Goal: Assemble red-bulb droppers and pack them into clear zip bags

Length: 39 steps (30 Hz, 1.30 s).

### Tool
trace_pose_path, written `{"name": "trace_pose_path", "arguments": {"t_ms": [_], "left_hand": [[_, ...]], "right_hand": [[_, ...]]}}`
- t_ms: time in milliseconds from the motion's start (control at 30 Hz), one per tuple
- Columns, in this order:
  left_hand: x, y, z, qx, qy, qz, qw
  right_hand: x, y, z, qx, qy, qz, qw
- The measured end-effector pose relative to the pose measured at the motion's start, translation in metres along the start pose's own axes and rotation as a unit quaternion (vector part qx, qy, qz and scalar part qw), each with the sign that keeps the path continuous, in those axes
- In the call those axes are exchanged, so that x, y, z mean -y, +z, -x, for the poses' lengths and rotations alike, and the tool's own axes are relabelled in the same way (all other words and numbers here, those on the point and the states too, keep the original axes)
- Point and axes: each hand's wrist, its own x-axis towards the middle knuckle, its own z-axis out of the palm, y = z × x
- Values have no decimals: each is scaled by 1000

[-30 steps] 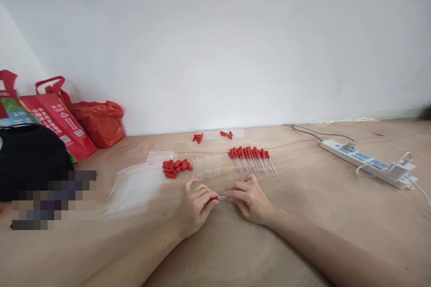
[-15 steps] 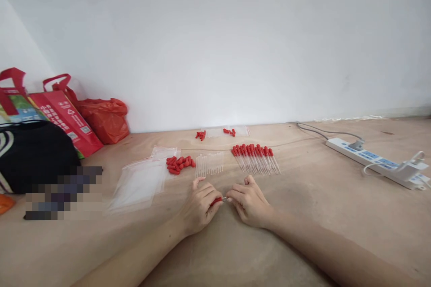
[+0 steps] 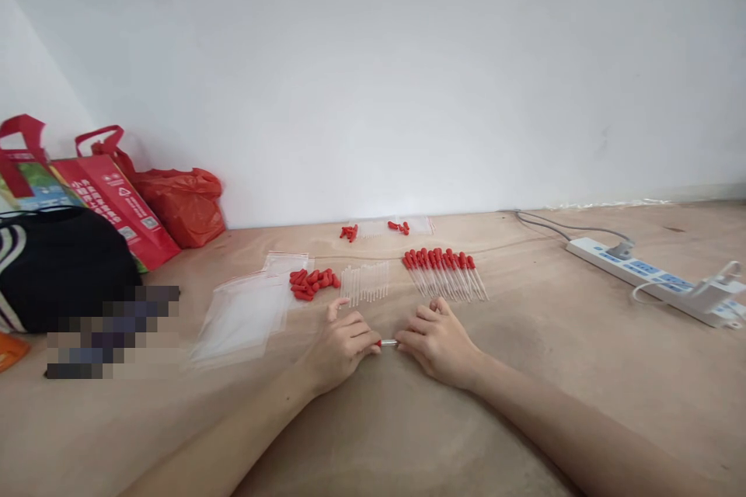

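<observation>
Between the fingertips of my two hands lies a dropper, its clear glass tube (image 3: pixel 388 342) bridging the gap. My left hand (image 3: pixel 345 345) pinches the red rubber bulb (image 3: pixel 378 342), most of which its fingers cover. At the other side my right hand (image 3: pixel 434 342) is closed on the tube, hiding its far end. Just beyond my hands lie a pile of loose red bulbs (image 3: pixel 313 283) and a row of bare glass tubes (image 3: pixel 365 282). To their right, several droppers with red bulbs (image 3: pixel 446 273) lie side by side.
Clear zip bags (image 3: pixel 238 318) lie at the left. Farther back are more red bulbs (image 3: pixel 349 233) and a small bag (image 3: pixel 420 226) by the wall. A white power strip (image 3: pixel 646 276) sits at the right; a black bag (image 3: pixel 64 268) and red bags (image 3: pixel 180 206) stand at the left.
My hands have moved slightly apart, with more of the glass tube showing between them. Less of the red bulb shows at my left fingers.
</observation>
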Motion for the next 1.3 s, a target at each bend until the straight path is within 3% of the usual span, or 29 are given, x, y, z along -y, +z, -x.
{"name": "trace_pose_path", "arguments": {"t_ms": [100,233,333,400,733,900,1033,1300], "left_hand": [[5,3,3,-33,-66,20,997],[11,6,5,-45,-184,68,980],[13,7,6,-19,-164,105,981],[13,7,5,-15,-147,116,982],[11,3,4,13,-137,128,982],[11,2,3,27,-146,129,980],[10,1,3,29,-148,132,980],[11,2,4,23,-141,133,981]], "right_hand": [[0,-1,1,2,31,0,1000],[-11,7,-6,-21,188,-4,982],[-25,17,-19,-35,300,8,953],[-34,25,-31,-31,339,21,940],[-49,46,-71,17,406,57,912],[-49,46,-72,33,442,49,895],[-42,42,-77,24,437,43,898],[-35,45,-101,103,474,22,874]]}}
